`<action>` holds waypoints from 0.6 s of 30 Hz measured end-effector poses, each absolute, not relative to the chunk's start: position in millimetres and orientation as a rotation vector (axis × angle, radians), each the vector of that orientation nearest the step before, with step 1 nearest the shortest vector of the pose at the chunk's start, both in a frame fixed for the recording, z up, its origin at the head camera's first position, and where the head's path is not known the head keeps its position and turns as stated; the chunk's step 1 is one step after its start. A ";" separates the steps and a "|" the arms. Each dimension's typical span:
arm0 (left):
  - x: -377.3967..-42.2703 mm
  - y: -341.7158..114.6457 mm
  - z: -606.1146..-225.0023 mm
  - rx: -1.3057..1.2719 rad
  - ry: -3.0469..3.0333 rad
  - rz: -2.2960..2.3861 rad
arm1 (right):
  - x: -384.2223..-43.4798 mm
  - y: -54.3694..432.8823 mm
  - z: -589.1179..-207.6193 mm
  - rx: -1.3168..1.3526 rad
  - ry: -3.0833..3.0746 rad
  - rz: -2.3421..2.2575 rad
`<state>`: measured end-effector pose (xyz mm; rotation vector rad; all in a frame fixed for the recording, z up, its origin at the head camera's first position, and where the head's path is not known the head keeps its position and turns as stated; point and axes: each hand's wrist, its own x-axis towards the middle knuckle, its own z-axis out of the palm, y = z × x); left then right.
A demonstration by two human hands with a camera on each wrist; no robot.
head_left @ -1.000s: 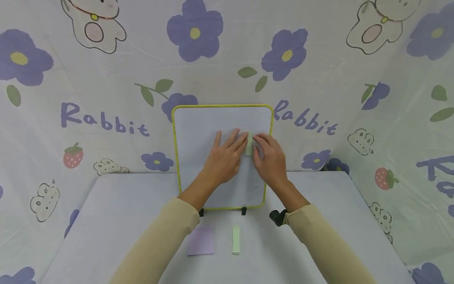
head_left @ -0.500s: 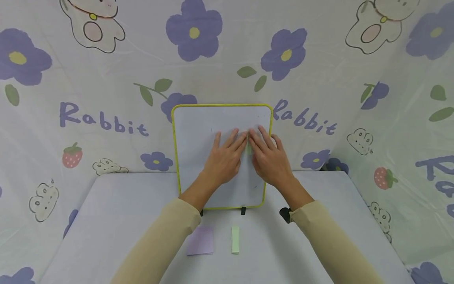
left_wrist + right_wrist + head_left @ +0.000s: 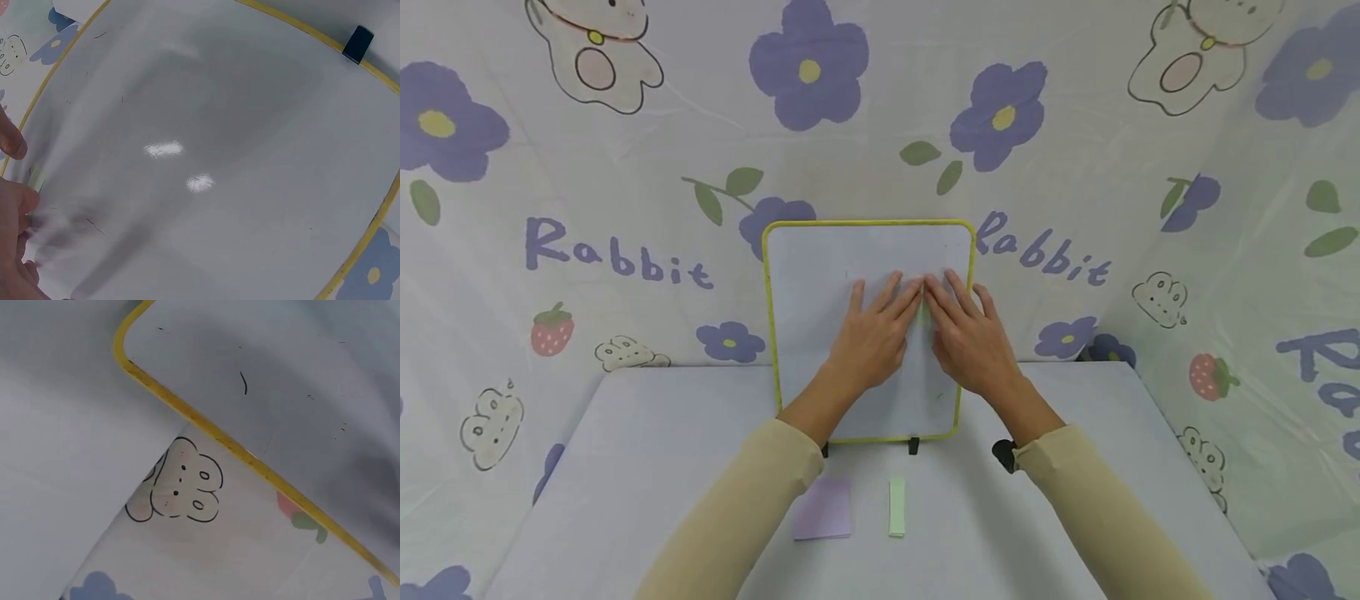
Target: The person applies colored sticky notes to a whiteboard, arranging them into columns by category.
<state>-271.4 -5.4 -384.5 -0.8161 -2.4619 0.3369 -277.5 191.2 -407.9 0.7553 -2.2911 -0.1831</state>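
A whiteboard (image 3: 808, 258) with a yellow rim stands upright on the table. My left hand (image 3: 871, 337) lies against its face with straight, spread fingers. From the other side my right hand (image 3: 973, 346) presses the board, its fingers straight too. Their index fingertips meet over a narrow pale green sticky note (image 3: 923, 315), of which only a thin sliver shows between the hands. At the left edge of the left wrist view, a bit of the green sticky note (image 3: 37, 179) appears beside the fingers. The right wrist view shows no hand.
On the table before the board lie a purple sticky-note pad (image 3: 823, 510) and a narrow green sticky-note pad (image 3: 897, 507). Black feet (image 3: 913, 446) support the board's lower edge. A patterned cloth (image 3: 880, 125) hangs close behind.
My right hand's curled fingers have straightened and moved up and over the green sticky note on the board, covering most of it. The left hand has stayed in place.
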 end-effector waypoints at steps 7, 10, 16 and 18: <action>-271.3 -4.8 -384.4 -0.807 -2.480 0.364 | -276.7 190.9 -409.0 0.752 -2.316 -0.173; -271.9 -4.5 -386.0 -0.814 -2.472 0.375 | -275.0 191.3 -409.4 0.751 -2.319 -0.184; -272.4 -4.5 -389.4 -0.837 -2.460 0.394 | -272.1 191.1 -411.4 0.762 -2.334 -0.183; -272.6 -4.5 -390.3 -0.839 -2.456 0.398 | -271.8 191.1 -412.4 0.763 -2.335 -0.188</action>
